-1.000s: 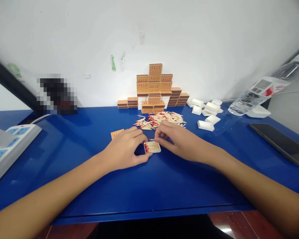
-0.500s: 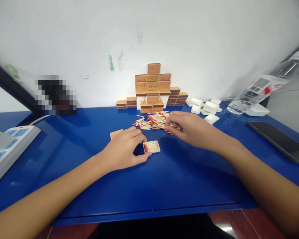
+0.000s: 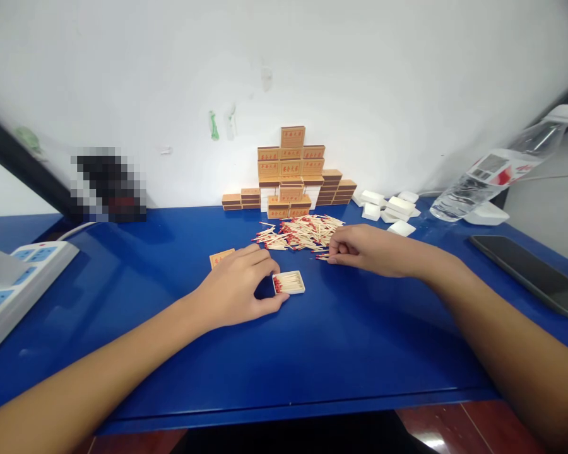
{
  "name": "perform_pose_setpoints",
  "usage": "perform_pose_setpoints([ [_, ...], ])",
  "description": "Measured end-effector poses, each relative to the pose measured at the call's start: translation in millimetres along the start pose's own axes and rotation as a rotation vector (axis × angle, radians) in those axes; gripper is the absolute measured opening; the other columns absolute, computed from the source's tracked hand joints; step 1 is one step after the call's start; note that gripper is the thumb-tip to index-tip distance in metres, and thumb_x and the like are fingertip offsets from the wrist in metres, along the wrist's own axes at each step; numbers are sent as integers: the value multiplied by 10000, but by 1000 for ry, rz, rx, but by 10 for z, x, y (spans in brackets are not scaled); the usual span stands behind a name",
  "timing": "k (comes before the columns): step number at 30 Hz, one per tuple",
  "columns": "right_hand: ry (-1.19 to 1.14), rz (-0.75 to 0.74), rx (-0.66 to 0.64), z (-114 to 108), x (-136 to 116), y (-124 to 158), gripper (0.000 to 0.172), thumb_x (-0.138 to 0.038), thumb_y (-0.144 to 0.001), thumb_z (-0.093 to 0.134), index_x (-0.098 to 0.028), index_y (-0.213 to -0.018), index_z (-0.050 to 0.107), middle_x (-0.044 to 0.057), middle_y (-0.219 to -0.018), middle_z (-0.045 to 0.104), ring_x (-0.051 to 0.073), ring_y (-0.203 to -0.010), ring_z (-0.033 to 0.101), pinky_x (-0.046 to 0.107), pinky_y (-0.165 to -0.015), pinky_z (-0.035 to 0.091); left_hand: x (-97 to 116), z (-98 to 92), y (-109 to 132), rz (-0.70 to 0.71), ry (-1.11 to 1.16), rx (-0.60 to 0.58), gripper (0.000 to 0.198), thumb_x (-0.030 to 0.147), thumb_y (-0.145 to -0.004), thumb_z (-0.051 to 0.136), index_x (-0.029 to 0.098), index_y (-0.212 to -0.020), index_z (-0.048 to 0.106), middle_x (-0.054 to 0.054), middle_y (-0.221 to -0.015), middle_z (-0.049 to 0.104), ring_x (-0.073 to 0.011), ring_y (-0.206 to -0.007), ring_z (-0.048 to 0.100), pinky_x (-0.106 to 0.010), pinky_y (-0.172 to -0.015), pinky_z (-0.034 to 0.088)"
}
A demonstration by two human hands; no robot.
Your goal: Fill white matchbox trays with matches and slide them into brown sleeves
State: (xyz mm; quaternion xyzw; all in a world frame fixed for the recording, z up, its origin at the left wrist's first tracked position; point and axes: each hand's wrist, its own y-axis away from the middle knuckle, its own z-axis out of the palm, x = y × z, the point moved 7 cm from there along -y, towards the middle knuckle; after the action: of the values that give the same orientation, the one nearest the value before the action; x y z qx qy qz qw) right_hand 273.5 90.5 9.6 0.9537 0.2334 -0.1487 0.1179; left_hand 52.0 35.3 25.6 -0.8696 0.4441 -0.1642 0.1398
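Note:
My left hand (image 3: 239, 284) rests on the blue table, thumb and fingers closed around the left end of a small white matchbox tray (image 3: 299, 291). Inside it lie red-headed matches (image 3: 288, 282), heads toward the left. An orange matchbox sleeve (image 3: 221, 257) is partly covered by that hand. My right hand (image 3: 360, 247) is at the right front edge of a loose match pile (image 3: 307, 232). Its thumb and fingers are pinched on a few matches (image 3: 321, 256), whose red heads stick out to the left.
Behind the pile, orange matchboxes (image 3: 291, 169) stand stacked against the wall. White trays (image 3: 400, 205) lie in a heap to the right, near a leaning plastic bottle (image 3: 483, 173) and a phone (image 3: 530, 271). A power strip (image 3: 33, 271) sits at the left.
My right hand has drawn back a little from the pile, toward me and to the right, with matches now showing at its fingertips. My left hand stays on the tray.

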Motion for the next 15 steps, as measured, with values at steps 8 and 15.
perform_pose_setpoints([
  [8,-7,-78,50,13,-144,52,259,-432,-995,546,-213,-876,617,59,-848,670,190,-719,544,328,-644,381,-8,11,-6,-10,10,-21,221,392,-912,730,180,-957,684,-33,-898,712,-226,-884,651,-368,-761,500],
  [15,-106,-218,197,-70,-467,126,247,-407,-1047,529,-211,-928,621,52,-906,669,183,-783,560,318,-684,398,-8,2,0,-6,14,-10,217,387,-912,733,180,-950,681,-33,-907,717,-222,-882,649,-370,-780,511],
])
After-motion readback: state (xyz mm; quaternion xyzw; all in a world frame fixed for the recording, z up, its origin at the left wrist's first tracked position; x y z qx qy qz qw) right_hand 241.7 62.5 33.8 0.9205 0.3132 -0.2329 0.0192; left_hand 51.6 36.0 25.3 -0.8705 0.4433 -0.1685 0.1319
